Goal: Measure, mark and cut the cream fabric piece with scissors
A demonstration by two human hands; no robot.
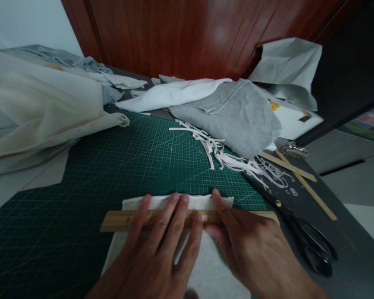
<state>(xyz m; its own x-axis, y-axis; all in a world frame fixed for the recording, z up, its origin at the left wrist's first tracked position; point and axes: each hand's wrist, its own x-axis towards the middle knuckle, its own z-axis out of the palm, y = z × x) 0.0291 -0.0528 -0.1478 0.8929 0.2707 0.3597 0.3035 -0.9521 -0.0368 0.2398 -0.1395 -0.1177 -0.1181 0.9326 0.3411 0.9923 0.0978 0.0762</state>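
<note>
Hands flat, both of them, on a wooden ruler (162, 219) that lies across a piece of white fabric (205, 270) near the front edge of the green cutting mat (112, 166). The left hand (156, 253) has its fingers spread wide and pressed down over the ruler's middle, gripping nothing, only pinning; the right hand (252, 245) rests beside it, fingers extended and mostly together, forefinger reaching just past the ruler onto the cloth's far edge. To do this well, I'd judge the pressure wants to stay even along the whole stick, with the ruler squared to the mat's grid lines, since soft cloth creeps under a straightedge. Black scissors (311, 245) lie just right of the right hand on the dark table (355, 249), with thin wooden strips (299, 176) beyond. White fabric trimmings (224, 155) litter the mat's far corner beside a heap of grey fabric (237, 116); cream cloth (43, 116) drapes over the left side, and a reddish wood-panelled wall (190, 37) stands behind.
</note>
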